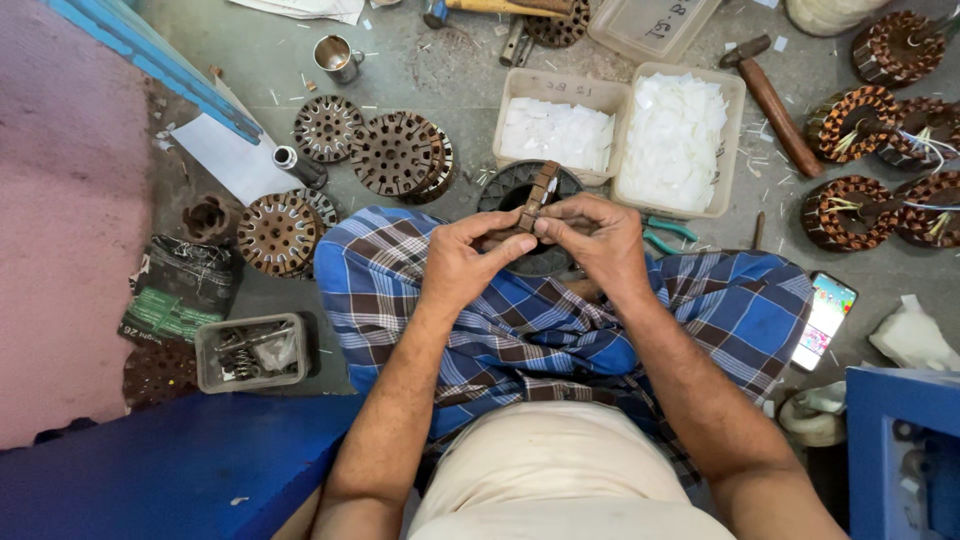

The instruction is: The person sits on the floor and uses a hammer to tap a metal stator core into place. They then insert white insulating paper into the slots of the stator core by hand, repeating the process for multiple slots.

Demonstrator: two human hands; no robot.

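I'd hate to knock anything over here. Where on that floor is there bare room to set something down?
Bare floor lies between the blue frame and the steel cup. A smaller patch sits between the phone and the wound coils. It is crowded around the rusty cores, the two tubs of white slips, and the hammer.

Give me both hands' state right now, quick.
Left hand: closed, fingers pinching the round, slotted brown metal motor core held on edge.
Right hand: closed on the same core, thumb and fingers gripping its rim.
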